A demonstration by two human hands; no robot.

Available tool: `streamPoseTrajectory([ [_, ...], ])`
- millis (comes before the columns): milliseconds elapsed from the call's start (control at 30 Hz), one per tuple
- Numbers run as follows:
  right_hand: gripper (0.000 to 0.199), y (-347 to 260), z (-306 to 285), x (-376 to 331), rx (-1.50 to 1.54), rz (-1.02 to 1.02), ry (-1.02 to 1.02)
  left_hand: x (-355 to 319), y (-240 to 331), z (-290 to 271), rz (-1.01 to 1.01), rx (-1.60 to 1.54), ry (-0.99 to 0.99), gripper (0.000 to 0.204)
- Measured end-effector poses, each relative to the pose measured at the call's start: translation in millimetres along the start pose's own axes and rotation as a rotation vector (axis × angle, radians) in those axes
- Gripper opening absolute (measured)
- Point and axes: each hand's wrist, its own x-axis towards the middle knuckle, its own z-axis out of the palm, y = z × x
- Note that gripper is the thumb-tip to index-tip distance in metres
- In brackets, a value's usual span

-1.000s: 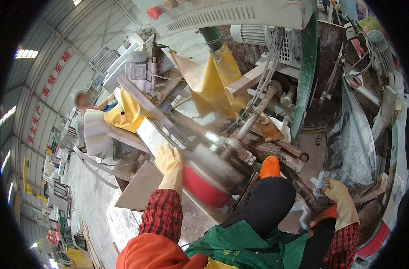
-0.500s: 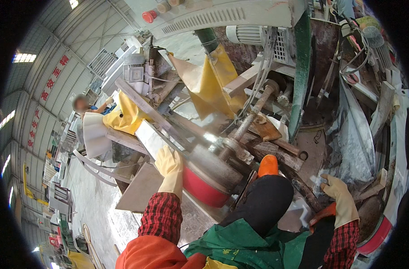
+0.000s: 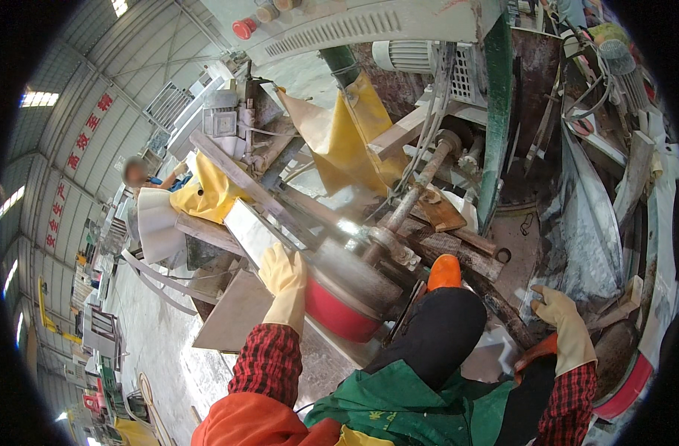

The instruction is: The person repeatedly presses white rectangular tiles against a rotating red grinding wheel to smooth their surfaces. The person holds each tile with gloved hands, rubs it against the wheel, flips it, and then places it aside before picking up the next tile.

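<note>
My left hand (image 3: 283, 281), in a cream rubber glove, lies with its fingers stretched forward against the near end of a long white slab (image 3: 246, 227). Just right of it is a drum-like grey wheel (image 3: 362, 279), blurred as if turning, with a red band (image 3: 343, 314) on its near side. A rusty shaft (image 3: 421, 182) runs from the wheel toward the back right. My right hand (image 3: 561, 321), gloved alike, hovers near my right leg with fingers slightly bent and apart. Nothing shows in it.
Yellow cloths (image 3: 354, 137) hang behind the wheel. Wooden bars and a board (image 3: 239, 312) lie left of it. A green post (image 3: 497, 126) stands ahead. Another red-banded wheel (image 3: 626, 390) is at lower right. A person (image 3: 157, 178) is at far left.
Both hands stay almost where they were, with only a slight shift of the left hand's fingers. The view has moved very little.
</note>
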Motion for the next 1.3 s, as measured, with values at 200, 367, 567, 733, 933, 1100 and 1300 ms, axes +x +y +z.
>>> streamPoseTrajectory([
  [200,0.06,2.1,1.8,6.8,0.012,-0.008,-0.038,-3.8,1.3,-6.8,0.0,0.007,-0.063,0.051],
  [367,0.06,3.1,1.4,4.5,0.004,-0.008,-0.027,-6.4,6.8,-9.3,-0.015,-0.018,-0.086,0.055],
  [567,0.059,1.2,1.8,2.6,0.0,-0.029,-0.003,-11.7,7.4,-9.7,0.0,0.021,-0.056,0.057],
  [733,0.06,-3.4,-1.7,0.2,0.01,-0.017,-0.023,-15.3,9.4,-12.8,-0.004,0.011,-0.078,0.059],
  [933,0.06,1.7,0.1,2.3,0.006,-0.015,-0.014,-18.5,18.6,-19.5,-0.005,-0.022,-0.086,0.058],
  [1100,0.056,-0.5,0.7,1.5,-0.006,-0.031,0.021,-21.4,19.5,-22.3,0.003,-0.032,-0.094,0.054],
  [1300,0.054,-7.5,-3.8,-3.8,-0.014,-0.033,0.029,-26.1,24.1,-26.8,0.01,-0.058,-0.063,0.05],
])
